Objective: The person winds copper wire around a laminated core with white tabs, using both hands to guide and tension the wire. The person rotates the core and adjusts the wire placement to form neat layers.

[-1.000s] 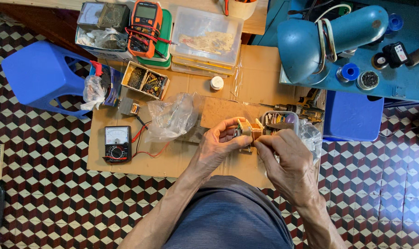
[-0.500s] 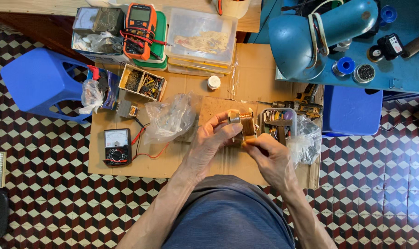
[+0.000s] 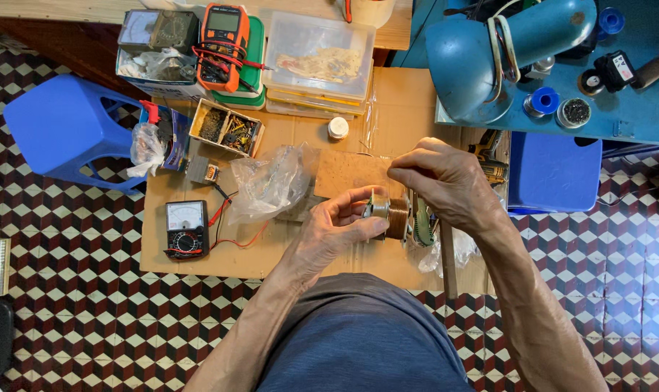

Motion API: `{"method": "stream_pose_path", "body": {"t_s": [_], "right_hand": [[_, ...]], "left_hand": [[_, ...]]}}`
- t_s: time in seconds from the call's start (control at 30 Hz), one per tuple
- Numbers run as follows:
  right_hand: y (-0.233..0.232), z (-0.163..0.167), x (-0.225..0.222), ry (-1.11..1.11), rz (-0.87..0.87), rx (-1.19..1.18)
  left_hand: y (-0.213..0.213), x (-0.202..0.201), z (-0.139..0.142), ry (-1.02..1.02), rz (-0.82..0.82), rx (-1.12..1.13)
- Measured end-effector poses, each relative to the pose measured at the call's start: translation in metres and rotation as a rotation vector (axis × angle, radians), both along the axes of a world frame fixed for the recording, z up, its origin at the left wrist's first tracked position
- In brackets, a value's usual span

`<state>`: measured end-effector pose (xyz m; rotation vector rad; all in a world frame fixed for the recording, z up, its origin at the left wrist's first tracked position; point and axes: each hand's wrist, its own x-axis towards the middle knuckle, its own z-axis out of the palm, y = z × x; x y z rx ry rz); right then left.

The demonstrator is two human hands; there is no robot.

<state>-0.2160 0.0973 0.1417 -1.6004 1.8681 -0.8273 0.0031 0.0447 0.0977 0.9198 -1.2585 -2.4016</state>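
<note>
1. The work in hand looks part-way through: a copper wire coil (image 3: 396, 216) on its bobbin is already wound thick, held over the cardboard sheet (image 3: 199, 254) on the floor.
2. The left hand (image 3: 337, 231) is closed around the coil's near end, thumb and fingertips pinching its metal cheek.
3. The right hand (image 3: 445, 181), just beyond the coil, is curled nearly closed; it seems to pinch a fine strand above the coil, though the wire is too thin to be sure.
4. What is left I cannot judge beyond that: no casing or finished leads show on the coil.
5. Counted about the coil: one black analogue meter (image 3: 186, 229) to its left, one orange multimeter (image 3: 224, 36) far above-left, one crumpled clear bag (image 3: 271, 181) just left, two blue stools (image 3: 64, 131).
</note>
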Motion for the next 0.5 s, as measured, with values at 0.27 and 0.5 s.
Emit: {"method": "stream_pose_path", "body": {"t_s": [0.27,0.5], "right_hand": [[0.018,0.017,0.01,0.14,0.018,-0.129],[0.03,0.024,0.02,0.241,0.053,-0.218]], "left_hand": [[0.0,0.0,-0.01,0.004,0.02,-0.017],[-0.002,-0.005,-0.014,-0.093,0.034,-0.142]]}}
